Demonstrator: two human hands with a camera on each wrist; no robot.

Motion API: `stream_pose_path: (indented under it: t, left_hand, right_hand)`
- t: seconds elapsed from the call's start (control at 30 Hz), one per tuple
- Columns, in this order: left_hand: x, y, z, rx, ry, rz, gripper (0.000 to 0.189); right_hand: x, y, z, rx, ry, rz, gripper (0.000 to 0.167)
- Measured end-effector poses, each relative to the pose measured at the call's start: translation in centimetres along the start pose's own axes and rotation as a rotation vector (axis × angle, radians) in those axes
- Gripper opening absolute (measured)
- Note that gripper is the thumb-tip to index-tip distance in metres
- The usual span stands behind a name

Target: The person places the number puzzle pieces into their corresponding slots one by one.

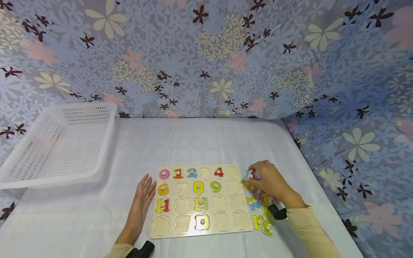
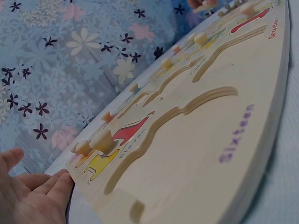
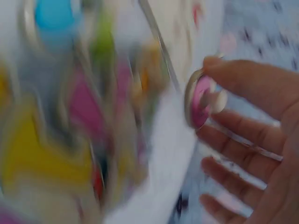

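Observation:
My right hand (image 1: 269, 179) is over the heap of number pieces beside the board's right edge. In the right wrist view, its thumb and fingers pinch a thin pink puzzle piece (image 3: 200, 100) with a round wooden knob. That piece is tilted on edge, and its number is hidden. My left hand (image 1: 142, 197) lies with fingers extended along the left edge of the wooden number board (image 1: 172, 213). Colourful pieces such as the red 4 (image 1: 218, 172) and green 9 (image 1: 216, 186) sit in some recesses; other recesses are bare, including the one labelled Sixteen (image 2: 173, 163).
Loose pieces, among them a green 3 (image 1: 267, 227), lie in an overlapping heap right of the board. A white plastic basket (image 1: 111, 132) stands at the far left. Flowered cloth (image 1: 193, 71) hangs behind and to the right of the white-covered table (image 1: 193, 139).

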State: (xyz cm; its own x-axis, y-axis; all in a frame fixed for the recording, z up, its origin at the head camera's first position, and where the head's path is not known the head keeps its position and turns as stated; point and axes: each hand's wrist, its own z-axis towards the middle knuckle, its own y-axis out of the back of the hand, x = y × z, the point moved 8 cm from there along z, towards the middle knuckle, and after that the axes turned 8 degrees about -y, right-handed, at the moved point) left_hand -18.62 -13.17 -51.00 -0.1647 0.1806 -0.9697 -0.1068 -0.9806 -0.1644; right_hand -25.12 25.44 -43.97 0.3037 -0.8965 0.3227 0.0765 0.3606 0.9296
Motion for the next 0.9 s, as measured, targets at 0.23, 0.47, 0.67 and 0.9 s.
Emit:
stream_pose_path:
  t: [0.23,0.47,0.67,0.9]
  left_hand:
    - [0.1,0.0,0.0,-0.005,0.011,0.007,0.055]
    - [0.2,0.0,0.0,-0.001,0.011,0.015,0.056]
    - [0.1,0.0,0.1,0.000,0.000,0.002,0.055]
    - [-0.1,0.0,0.0,-0.004,-0.003,0.017,0.056]
  right_hand:
    - [4.6,-3.2,-0.2,0.134,0.233,-0.013,0.035]
    - [5.4,-3.5,0.3,0.143,0.255,-0.014,0.033]
    - [5.3,-3.7,0.5,0.167,0.238,-0.020,0.032]
    - [5.3,-4.0,0.5,0.194,0.206,0.007,0.032]
